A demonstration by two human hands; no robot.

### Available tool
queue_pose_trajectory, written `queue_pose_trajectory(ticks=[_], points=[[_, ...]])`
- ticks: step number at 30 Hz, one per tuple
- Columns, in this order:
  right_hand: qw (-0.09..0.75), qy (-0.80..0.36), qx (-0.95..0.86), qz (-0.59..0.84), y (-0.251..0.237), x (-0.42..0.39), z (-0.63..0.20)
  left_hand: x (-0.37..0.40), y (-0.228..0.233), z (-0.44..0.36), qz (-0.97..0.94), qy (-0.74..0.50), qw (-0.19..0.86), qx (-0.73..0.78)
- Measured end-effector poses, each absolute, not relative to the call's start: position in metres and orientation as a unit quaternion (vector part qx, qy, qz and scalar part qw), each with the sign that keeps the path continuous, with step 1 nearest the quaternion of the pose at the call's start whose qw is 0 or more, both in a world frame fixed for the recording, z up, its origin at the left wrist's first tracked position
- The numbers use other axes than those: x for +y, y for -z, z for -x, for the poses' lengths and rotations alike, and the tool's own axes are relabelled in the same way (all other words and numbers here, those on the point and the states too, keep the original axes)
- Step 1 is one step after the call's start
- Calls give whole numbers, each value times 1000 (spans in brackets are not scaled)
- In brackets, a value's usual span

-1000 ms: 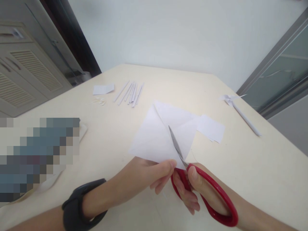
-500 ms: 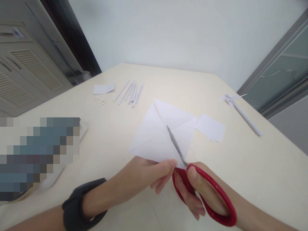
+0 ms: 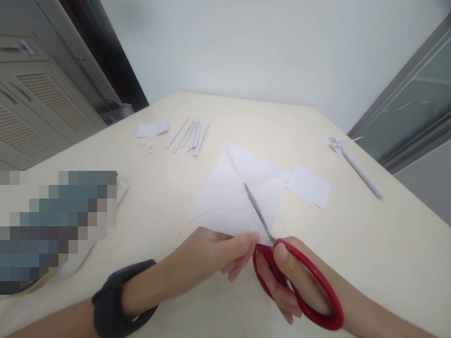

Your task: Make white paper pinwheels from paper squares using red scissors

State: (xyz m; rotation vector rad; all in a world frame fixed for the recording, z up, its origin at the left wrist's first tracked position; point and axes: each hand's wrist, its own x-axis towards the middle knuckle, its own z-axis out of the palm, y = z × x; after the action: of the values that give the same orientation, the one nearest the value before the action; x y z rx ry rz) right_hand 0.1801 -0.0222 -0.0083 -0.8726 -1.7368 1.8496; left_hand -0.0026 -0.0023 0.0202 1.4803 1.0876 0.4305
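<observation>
My left hand [image 3: 221,251] pinches the near edge of a creased white sheet of paper [image 3: 218,192] between thumb and fingers. The sheet has diagonal folds and a slit running in from its far corner. Red-handled scissors [image 3: 317,281] are in my right hand [image 3: 283,272], thumb and fingers through the loops. Their upper blade lies over the paper along a diagonal, tip near the sheet's middle; the lower blade is hidden beneath. A dark band [image 3: 112,300] circles my left wrist.
White paper squares [image 3: 310,187] lie right of the sheet. Several thin paper rolls [image 3: 192,136], small pale bits [image 3: 146,146] and a folded paper [image 3: 152,129] are at the back left. A paper pinwheel [image 3: 359,169] rests near the right edge. A blurred-out object [image 3: 59,225] is at left.
The scissor handles have closed very slightly, with the blade still lying along the paper's diagonal. My left hand and the sheet have hardly moved.
</observation>
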Motion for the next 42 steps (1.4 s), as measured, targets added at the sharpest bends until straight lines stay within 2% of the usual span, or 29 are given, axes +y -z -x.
queue_pose_trajectory(ticks=[5, 10, 15, 23, 32, 35, 38, 42], points=[[219, -669, -628, 331, 10, -21, -182, -3, -18, 5, -651, -208, 568, 457], [197, -668, -630, 343, 8, -20, -185, -5, -8, 9, -662, -294, 539, 431], [193, -684, -616, 340, 11, -21, -185, -1, -5, 9, -640, -349, 499, 469], [176, -675, -618, 362, 9, -21, -184, -3, -3, 7, -603, -408, 523, 444], [123, -686, -611, 376, -1, -19, -183, 11, -16, 7, -425, -589, 573, 379], [102, -694, -591, 398, -8, -16, -182, 19, -23, 14, -396, -592, 618, 332], [139, -688, -576, 419, -9, -14, -181, 25, -23, 20, -351, -555, 686, 315], [269, -681, -518, 443, -8, -10, -185, 22, -17, 19, -336, -504, 706, 367]])
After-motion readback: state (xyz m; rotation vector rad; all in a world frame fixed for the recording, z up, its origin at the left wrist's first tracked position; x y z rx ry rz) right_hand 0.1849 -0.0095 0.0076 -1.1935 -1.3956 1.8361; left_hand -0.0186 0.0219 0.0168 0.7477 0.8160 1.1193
